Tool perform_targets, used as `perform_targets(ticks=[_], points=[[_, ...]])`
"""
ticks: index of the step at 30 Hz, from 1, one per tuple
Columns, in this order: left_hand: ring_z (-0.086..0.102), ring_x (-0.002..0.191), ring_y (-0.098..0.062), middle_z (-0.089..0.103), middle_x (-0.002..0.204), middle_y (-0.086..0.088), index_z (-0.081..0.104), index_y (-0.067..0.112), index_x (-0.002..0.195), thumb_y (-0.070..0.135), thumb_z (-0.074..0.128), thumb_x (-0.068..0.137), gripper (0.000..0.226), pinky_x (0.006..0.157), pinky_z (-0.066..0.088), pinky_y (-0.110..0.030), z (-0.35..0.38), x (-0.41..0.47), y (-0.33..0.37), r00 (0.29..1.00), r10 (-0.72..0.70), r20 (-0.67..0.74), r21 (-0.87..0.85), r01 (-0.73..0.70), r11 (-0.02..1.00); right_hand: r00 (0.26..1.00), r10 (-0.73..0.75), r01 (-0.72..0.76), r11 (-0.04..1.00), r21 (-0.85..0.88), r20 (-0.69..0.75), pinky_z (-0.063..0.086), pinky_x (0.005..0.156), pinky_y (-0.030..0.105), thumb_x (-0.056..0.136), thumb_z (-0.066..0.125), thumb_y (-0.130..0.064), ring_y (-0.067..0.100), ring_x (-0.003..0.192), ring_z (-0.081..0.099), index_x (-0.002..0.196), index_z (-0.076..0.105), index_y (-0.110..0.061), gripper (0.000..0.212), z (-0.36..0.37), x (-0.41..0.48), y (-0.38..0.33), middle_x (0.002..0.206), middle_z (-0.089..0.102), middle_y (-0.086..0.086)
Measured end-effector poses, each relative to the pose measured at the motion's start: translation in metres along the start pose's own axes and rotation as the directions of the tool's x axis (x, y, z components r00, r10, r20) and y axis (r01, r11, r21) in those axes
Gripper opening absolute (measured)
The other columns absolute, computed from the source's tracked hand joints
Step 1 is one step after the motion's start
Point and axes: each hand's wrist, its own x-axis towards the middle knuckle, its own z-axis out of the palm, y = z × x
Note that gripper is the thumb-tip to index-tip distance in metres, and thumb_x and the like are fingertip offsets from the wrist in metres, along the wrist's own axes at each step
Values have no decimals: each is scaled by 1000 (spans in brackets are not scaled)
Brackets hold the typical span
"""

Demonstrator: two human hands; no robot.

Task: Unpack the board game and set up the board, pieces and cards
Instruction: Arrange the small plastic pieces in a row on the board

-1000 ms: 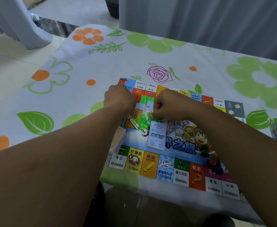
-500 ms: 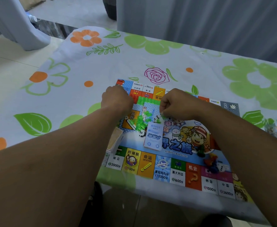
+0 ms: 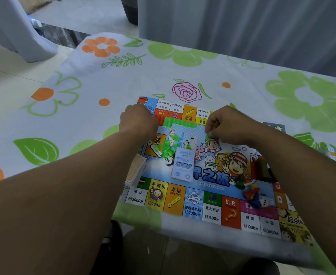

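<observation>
**Surface** (image 3: 83, 116): covered in floral cloth. It carries the board (image 3: 212, 197), which lies flat near the front edge.

**Left grip** (image 3: 138, 121): fingers curled, knuckles up, at the left end of the row (image 3: 180, 123) of green houses. Cannot tell whether it holds anything.

**Tan cards** (image 3: 137, 169): a stack at the board's left edge, partly behind the left forearm.

**Heap** (image 3: 168, 148): loose green houses, just left of the blue deck (image 3: 183, 165).

**Right grip** (image 3: 228, 124): pinched on one house (image 3: 208, 137), near the row's right end.

**Tokens** (image 3: 251, 193), **die** (image 3: 264, 202): on the board's near right part.

**Step, as judged:** the board is laid and the cards are stacked, and houses are being lined up. The next move calls for standing the held house at the row's end without knocking its neighbours.

**Unclear:**
- The fingertips of both grips are hidden.
- The red and green pieces beside the right forearm are blurred.
- The items at the right margin are cut off.
</observation>
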Motion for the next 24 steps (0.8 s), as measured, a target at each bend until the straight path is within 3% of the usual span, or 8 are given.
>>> perform_targets(ticks=[4, 8, 12, 14, 20, 24], points=[[59, 110, -32, 61, 123, -13, 63, 11, 119, 17, 54, 91, 30, 92, 55, -47, 1, 1, 1, 1000, -5, -7, 2, 5, 1000, 1000, 12, -12, 1000, -3, -10, 48, 67, 30, 90, 58, 5, 13, 72, 59, 91, 74, -10, 22, -3, -1, 5, 81, 63, -4], [59, 110, -32, 62, 121, -13, 63, 11, 118, 17, 54, 91, 29, 92, 55, -47, 2, 1, 0, 1000, -1, -12, 3, 1, 1000, 999, -43, 43, 998, 39, -1, 54, 72, 38, 81, 77, -3, 21, 77, 63, 93, 71, -16, 18, -1, -2, 4, 84, 65, 2], [59, 110, -32, 61, 123, -13, 63, 11, 120, 18, 55, 92, 30, 92, 55, -47, 1, 3, -1, 1000, 2, -13, 6, -2, 1000, 998, -67, 67, 997, -27, 21, 51, 67, 31, 80, 81, -3, 14, 71, 64, 85, 71, -16, 17, 3, 2, 5, 76, 66, -1], [58, 111, -32, 60, 124, -14, 62, 11, 121, 18, 54, 92, 30, 93, 54, -48, 1, 3, -1, 1000, 8, -14, 11, -8, 1000, 997, -70, 70, 997, -18, -22, 50, 68, 30, 81, 80, -4, 16, 74, 64, 83, 71, -16, 15, 5, 5, 7, 76, 65, -3], [60, 110, -31, 61, 125, -13, 62, 11, 120, 20, 56, 93, 30, 92, 56, -47, 3, 3, -2, 1000, 9, -14, 11, -9, 1000, 981, -57, 72, 994, 78, -185, 57, 82, 42, 84, 80, -14, 22, 86, 67, 86, 70, -18, 11, 17, 16, 11, 83, 67, -3], [60, 109, -31, 61, 124, -13, 63, 11, 119, 19, 56, 92, 29, 92, 56, -47, 3, 3, -2, 1000, 13, -17, 13, -13, 1000, 971, -71, 86, 995, 54, -230, 53, 78, 36, 86, 78, -17, 22, 87, 64, 90, 69, -16, 10, 22, 21, 9, 83, 64, -4]])
